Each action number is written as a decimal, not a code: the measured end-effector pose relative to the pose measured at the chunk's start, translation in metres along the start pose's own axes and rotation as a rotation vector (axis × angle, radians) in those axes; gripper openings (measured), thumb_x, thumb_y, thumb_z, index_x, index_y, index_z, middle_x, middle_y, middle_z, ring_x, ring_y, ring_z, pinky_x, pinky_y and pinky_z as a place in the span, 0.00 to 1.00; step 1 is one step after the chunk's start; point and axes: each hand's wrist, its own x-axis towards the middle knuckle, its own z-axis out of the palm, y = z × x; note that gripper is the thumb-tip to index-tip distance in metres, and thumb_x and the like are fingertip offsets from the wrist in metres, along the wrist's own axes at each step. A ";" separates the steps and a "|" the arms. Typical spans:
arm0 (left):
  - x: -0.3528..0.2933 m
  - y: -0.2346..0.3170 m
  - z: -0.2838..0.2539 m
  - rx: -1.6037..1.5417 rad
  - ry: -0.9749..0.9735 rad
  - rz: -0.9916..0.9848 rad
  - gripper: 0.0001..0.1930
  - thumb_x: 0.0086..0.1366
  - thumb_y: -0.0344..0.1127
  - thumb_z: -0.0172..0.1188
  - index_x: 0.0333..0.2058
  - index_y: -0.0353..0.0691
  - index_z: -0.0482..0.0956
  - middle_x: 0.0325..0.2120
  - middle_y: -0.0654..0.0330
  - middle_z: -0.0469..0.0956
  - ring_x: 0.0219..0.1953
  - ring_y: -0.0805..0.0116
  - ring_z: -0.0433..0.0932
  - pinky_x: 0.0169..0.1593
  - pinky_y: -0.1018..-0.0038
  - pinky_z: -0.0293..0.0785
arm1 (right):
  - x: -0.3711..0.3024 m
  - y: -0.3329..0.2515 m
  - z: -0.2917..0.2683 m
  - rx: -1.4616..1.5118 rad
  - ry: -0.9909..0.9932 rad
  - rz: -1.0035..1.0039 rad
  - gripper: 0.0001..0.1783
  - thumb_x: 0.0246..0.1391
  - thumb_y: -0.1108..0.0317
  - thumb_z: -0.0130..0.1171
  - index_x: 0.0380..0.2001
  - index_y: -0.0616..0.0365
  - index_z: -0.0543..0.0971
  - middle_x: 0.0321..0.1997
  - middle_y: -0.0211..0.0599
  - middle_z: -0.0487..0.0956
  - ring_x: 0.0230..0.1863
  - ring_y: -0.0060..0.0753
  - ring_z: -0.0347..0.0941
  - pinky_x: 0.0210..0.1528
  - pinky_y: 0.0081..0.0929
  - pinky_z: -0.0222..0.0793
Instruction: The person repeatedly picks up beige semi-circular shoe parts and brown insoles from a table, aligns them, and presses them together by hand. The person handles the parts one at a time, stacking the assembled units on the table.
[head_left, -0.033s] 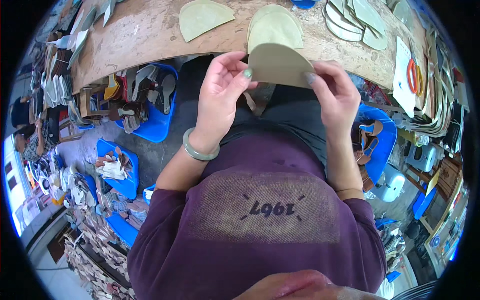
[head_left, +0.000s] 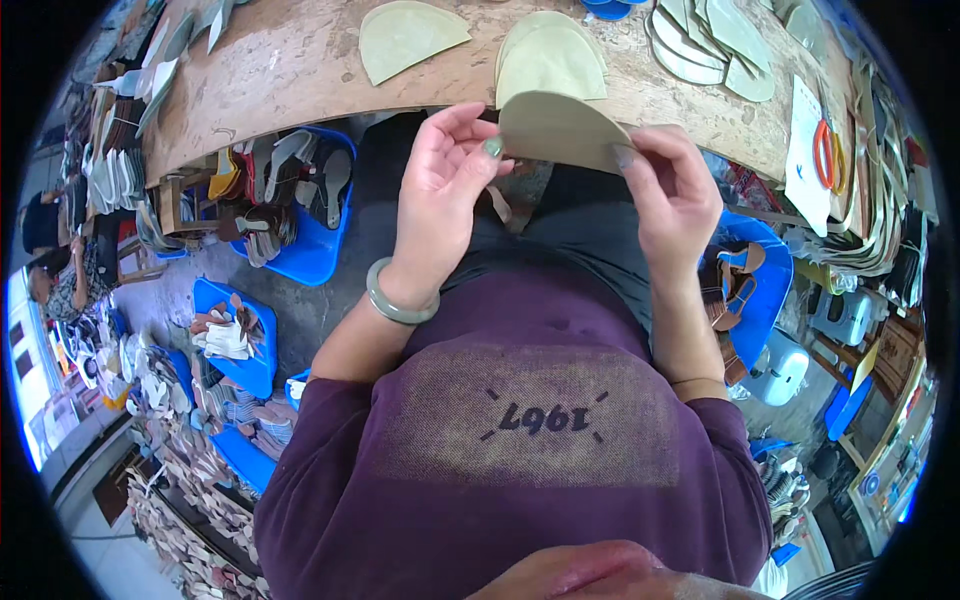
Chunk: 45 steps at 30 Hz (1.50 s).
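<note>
The left hand (head_left: 448, 180) is partly closed, with its thumb and fingers at the left corner of one olive half-round piece (head_left: 560, 128), while the right hand (head_left: 674, 185) pinches the right corner between thumb and bent fingers. This piece is slightly curved and is held at the near edge of the wooden desk (head_left: 270, 90), nearer than a pile of pale half-round sheets (head_left: 550, 68). On the right of the desk are scissors (head_left: 832, 150) with orange and yellow handles, beside a white paper (head_left: 803, 170).
</note>
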 end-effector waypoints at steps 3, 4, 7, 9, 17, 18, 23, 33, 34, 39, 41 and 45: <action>-0.015 0.002 0.015 -0.075 -0.061 0.102 0.28 0.70 0.35 0.53 0.64 0.32 0.55 0.61 0.50 0.63 0.59 0.56 0.70 0.59 0.62 0.69 | 0.001 -0.009 0.015 -0.246 0.055 -0.420 0.14 0.41 0.84 0.64 0.33 0.60 0.77 0.29 0.38 0.77 0.28 0.33 0.75 0.30 0.24 0.72; -0.017 0.004 0.020 -0.126 -0.077 0.079 0.30 0.70 0.35 0.52 0.65 0.33 0.52 0.63 0.50 0.60 0.60 0.56 0.68 0.61 0.63 0.67 | 0.001 -0.009 0.020 -0.248 0.047 -0.522 0.15 0.38 0.84 0.65 0.32 0.59 0.77 0.29 0.37 0.77 0.28 0.35 0.74 0.29 0.25 0.72; -0.019 0.003 0.021 -0.123 -0.035 0.053 0.26 0.73 0.35 0.47 0.64 0.32 0.54 0.59 0.53 0.64 0.58 0.63 0.69 0.60 0.69 0.66 | -0.004 -0.013 0.035 -0.247 -0.015 -0.583 0.16 0.34 0.83 0.67 0.30 0.58 0.76 0.30 0.36 0.76 0.28 0.36 0.74 0.28 0.28 0.71; -0.022 0.000 0.012 -0.179 -0.139 -0.002 0.24 0.73 0.35 0.46 0.64 0.33 0.57 0.54 0.58 0.69 0.54 0.72 0.70 0.54 0.77 0.67 | -0.004 -0.013 0.039 -0.292 -0.066 -0.550 0.15 0.36 0.81 0.67 0.31 0.58 0.77 0.31 0.35 0.76 0.30 0.36 0.74 0.29 0.28 0.71; -0.009 0.004 -0.001 -0.493 0.056 -0.141 0.17 0.74 0.35 0.44 0.56 0.35 0.67 0.45 0.58 0.77 0.43 0.72 0.79 0.44 0.74 0.78 | 0.004 -0.024 0.035 -0.018 -0.221 -0.048 0.12 0.48 0.77 0.65 0.39 0.62 0.80 0.40 0.39 0.79 0.37 0.30 0.77 0.40 0.22 0.74; -0.009 0.007 -0.001 -0.488 0.057 -0.155 0.16 0.74 0.35 0.44 0.55 0.35 0.68 0.45 0.57 0.77 0.43 0.72 0.79 0.44 0.74 0.78 | 0.007 -0.020 0.033 -0.060 -0.158 -0.043 0.11 0.49 0.78 0.63 0.38 0.62 0.81 0.40 0.39 0.79 0.37 0.28 0.77 0.39 0.21 0.73; -0.008 0.003 -0.007 -0.334 0.022 -0.144 0.18 0.72 0.32 0.48 0.57 0.33 0.69 0.47 0.58 0.77 0.46 0.72 0.78 0.48 0.75 0.77 | 0.007 -0.029 0.035 -0.096 -0.184 -0.098 0.09 0.49 0.79 0.64 0.36 0.63 0.81 0.34 0.37 0.78 0.33 0.26 0.77 0.35 0.20 0.73; -0.012 0.004 0.006 -0.032 -0.119 0.044 0.27 0.68 0.21 0.48 0.65 0.31 0.54 0.55 0.55 0.72 0.55 0.72 0.71 0.59 0.77 0.67 | 0.007 -0.012 0.043 0.193 -0.218 0.290 0.09 0.55 0.73 0.61 0.39 0.63 0.81 0.34 0.32 0.81 0.34 0.19 0.77 0.38 0.17 0.73; -0.013 0.004 0.007 -0.118 -0.146 0.033 0.28 0.68 0.20 0.46 0.66 0.31 0.53 0.56 0.54 0.71 0.57 0.72 0.70 0.59 0.77 0.66 | 0.006 -0.009 0.044 0.313 -0.170 0.383 0.09 0.55 0.73 0.61 0.40 0.63 0.81 0.34 0.32 0.82 0.35 0.19 0.77 0.39 0.17 0.73; -0.013 -0.001 0.009 -0.117 -0.074 0.004 0.25 0.67 0.19 0.45 0.63 0.30 0.57 0.57 0.52 0.70 0.58 0.72 0.70 0.60 0.77 0.66 | 0.007 -0.009 0.043 0.320 -0.206 0.343 0.07 0.55 0.75 0.60 0.37 0.64 0.80 0.32 0.31 0.80 0.35 0.18 0.77 0.37 0.17 0.73; -0.014 -0.003 0.010 0.010 -0.023 0.042 0.23 0.67 0.19 0.46 0.60 0.30 0.62 0.55 0.52 0.72 0.57 0.72 0.71 0.58 0.77 0.67 | 0.006 -0.010 0.040 0.106 -0.278 0.204 0.06 0.54 0.75 0.61 0.36 0.64 0.80 0.30 0.31 0.79 0.33 0.18 0.77 0.35 0.18 0.73; -0.015 -0.005 0.012 0.232 0.043 0.137 0.20 0.66 0.18 0.48 0.56 0.32 0.68 0.52 0.52 0.76 0.54 0.71 0.75 0.54 0.77 0.72 | 0.006 -0.023 0.040 0.051 -0.273 0.255 0.06 0.52 0.74 0.63 0.34 0.63 0.81 0.28 0.34 0.79 0.29 0.22 0.77 0.30 0.20 0.72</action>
